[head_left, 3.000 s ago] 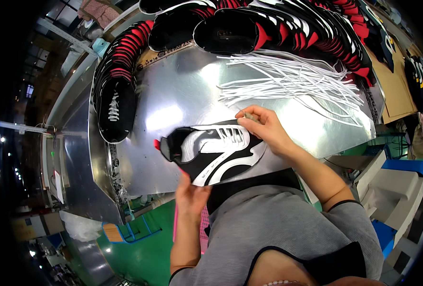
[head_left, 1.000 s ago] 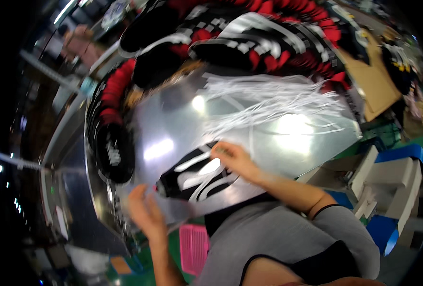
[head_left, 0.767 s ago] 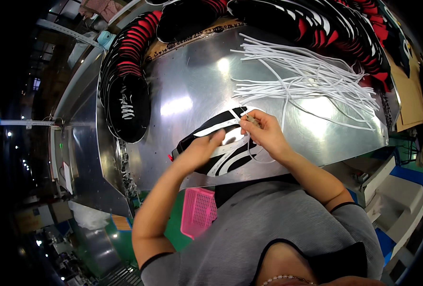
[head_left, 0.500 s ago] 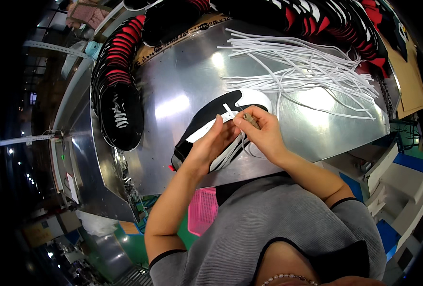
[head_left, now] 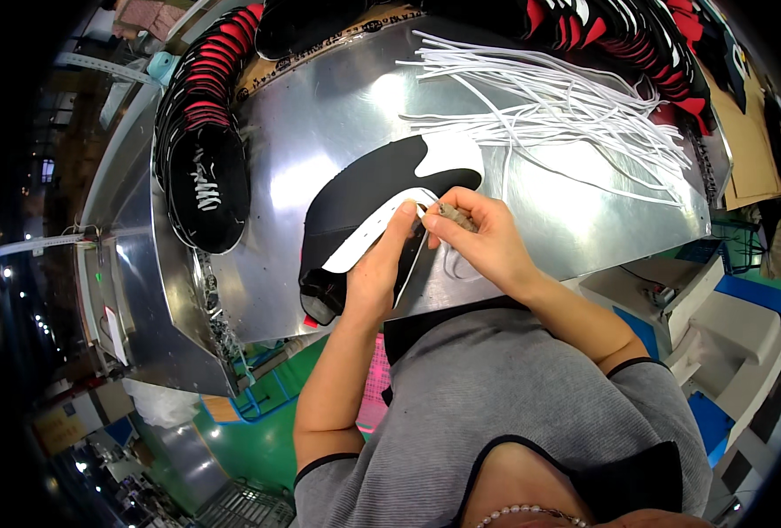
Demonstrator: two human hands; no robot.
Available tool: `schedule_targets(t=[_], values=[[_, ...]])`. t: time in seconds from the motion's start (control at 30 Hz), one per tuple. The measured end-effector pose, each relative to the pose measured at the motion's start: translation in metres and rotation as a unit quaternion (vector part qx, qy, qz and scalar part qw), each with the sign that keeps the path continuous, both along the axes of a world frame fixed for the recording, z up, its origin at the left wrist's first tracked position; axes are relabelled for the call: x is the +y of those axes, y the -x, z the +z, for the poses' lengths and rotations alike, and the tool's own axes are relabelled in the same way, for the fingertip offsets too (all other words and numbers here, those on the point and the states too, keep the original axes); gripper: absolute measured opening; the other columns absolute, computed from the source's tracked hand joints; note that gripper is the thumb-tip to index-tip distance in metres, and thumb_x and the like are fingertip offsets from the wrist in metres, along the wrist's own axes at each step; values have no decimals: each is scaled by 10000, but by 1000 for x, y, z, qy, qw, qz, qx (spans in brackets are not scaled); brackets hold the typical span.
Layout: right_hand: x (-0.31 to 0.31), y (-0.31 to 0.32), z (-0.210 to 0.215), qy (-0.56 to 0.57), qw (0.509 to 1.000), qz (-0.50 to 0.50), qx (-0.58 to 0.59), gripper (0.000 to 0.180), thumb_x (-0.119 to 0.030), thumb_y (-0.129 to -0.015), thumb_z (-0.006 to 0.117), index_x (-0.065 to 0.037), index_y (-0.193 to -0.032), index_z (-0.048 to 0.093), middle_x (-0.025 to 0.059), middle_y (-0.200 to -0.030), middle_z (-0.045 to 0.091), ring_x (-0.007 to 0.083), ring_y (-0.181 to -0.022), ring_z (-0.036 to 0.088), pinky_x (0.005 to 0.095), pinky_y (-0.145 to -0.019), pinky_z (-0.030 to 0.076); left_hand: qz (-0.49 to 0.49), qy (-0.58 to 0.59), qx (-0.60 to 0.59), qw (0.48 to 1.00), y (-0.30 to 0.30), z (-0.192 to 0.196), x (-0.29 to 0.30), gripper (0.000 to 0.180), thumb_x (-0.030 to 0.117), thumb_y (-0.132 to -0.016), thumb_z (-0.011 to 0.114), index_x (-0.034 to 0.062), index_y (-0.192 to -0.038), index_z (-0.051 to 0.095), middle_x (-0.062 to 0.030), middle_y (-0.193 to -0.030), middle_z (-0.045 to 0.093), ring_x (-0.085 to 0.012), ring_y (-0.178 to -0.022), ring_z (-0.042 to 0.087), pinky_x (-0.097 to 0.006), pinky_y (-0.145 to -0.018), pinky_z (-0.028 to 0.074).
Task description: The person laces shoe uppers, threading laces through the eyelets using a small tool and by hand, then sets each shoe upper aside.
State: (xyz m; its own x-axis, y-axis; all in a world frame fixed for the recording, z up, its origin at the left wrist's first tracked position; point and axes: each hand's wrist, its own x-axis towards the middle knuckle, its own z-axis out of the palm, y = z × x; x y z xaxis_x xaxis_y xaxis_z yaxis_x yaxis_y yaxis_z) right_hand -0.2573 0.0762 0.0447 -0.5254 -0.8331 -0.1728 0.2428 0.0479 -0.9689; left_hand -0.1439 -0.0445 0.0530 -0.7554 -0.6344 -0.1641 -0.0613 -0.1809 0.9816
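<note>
Your left hand (head_left: 380,268) is closed on the black-and-white shoe upper (head_left: 346,194), its thumb (head_left: 400,224) pressed along the white eyelet strip (head_left: 360,242); the fingers under the strip are mostly hidden, so you cannot tell how they lie. Your right hand (head_left: 487,236) is clamped around a small tool (head_left: 455,216) with a tan-grey handle, thumb and forefinger pinched together near its tip. The two grips nearly meet at the end of the strip, where a bit of white shows between your fingertips; what exactly they pinch there is too small to tell.

The upper lies on the metal table (head_left: 320,114), directly under and to the left of your grips, its black side facing up. Its white toe patch (head_left: 454,157) sits just beyond your right fingertips, and its red heel tab (head_left: 310,322) is just left of your left wrist. A pale lace loop (head_left: 455,264) hangs just below your right fingers. Well beyond your right hand lies a loose pile of white laces (head_left: 567,123).
</note>
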Motion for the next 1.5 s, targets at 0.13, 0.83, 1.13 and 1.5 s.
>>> schedule_targets(t=[0.13, 0.83, 1.13, 1.5], values=[[8, -6, 16, 17, 997, 23, 74, 153, -154, -964, 606, -4, -992, 597, 53, -830, 680, 99, -777, 644, 251, -694, 498, 30, -2, -39, 999, -6, 3, 4, 219, 229, -954, 652, 15, -978, 694, -26, -886, 663, -102, -803, 587, -256, -738, 465], [-9, 14, 11, -85, 947, 98, 292, 181, -116, -952, 575, -9, -1038, 457, 151, -768, 673, 308, -696, 682, 369, -636, 511, -59, 583, -46, 809, -10, 11, 11, 258, 65, -895, 679, -22, -1138, 663, -128, -1025, 714, -229, -922, 704, -286, -810, 537], [13, 46, 27, -87, 923, 56, 371, 224, -157, -903, 660, -56, -1095, 605, 75, -816, 664, 158, -718, 640, 310, -659, 493, -42, -28, -63, 997, -31, -14, -16, 354, 261, -999, 557, -39, -1148, 672, -112, -1043, 713, -151, -917, 626, -307, -874, 493], [-28, 51, -12, -22, 996, -91, 5, 322, -169, -817, 775, -82, -1081, 612, -53, -861, 576, 31, -760, 518, 176, -650, 383, -156, 186, -154, 958, -41, 0, -33, 486, 283, -868, 748, -60, -1186, 618, -168, -1090, 711, -254, -1001, 682, -339, -882, 507]])
